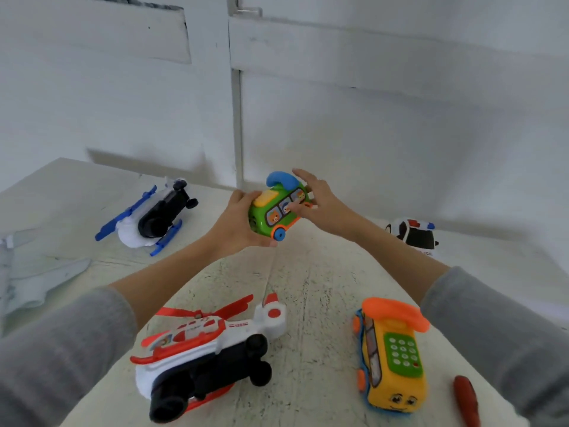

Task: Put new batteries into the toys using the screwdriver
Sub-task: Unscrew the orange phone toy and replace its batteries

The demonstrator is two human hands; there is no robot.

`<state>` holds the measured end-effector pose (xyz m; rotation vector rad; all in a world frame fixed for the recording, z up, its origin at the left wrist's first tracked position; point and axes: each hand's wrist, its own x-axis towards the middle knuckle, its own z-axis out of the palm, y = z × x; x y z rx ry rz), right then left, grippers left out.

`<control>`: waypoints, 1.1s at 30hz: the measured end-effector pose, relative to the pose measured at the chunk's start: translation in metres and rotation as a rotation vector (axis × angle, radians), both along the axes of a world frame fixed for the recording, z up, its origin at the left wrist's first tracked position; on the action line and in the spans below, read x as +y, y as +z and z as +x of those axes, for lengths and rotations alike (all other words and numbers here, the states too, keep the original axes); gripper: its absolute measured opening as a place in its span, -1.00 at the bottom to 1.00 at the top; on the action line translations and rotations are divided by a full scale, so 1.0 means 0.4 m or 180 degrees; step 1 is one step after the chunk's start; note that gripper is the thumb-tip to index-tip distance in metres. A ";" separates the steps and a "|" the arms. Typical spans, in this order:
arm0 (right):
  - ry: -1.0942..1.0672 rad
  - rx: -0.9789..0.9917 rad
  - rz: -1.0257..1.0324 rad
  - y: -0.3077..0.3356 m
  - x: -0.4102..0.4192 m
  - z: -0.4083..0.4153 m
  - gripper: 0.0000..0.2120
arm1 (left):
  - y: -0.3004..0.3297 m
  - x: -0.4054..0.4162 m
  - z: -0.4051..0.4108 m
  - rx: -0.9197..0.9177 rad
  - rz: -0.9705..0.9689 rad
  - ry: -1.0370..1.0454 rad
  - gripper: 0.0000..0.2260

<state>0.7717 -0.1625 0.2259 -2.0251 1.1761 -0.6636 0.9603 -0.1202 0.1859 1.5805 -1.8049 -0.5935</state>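
- Green bus toy (277, 208) is being held in the air above the far middle of the table (308, 282).
- Left hand (238, 223) is grasping its front end.
- Right hand (320, 201) is touching its side with relaxed fingers.
- Screwdriver (466, 400) is lying at the near right edge, beside the yellow bus toy (391, 355).

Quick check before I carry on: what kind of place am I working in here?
Probably a plain indoor room with a makeshift toy-repair table, not a proper workshop. A worn, cream-painted tabletop stands against bare white panelled walls, with toy helicopters, bus phones and a red-handled screwdriver laid out.
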 end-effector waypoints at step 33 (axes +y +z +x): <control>0.0417 0.0507 0.0591 -0.073 -0.082 -0.049 -0.31 | -0.029 -0.038 -0.056 -0.0241 0.0794 -0.0687 -0.33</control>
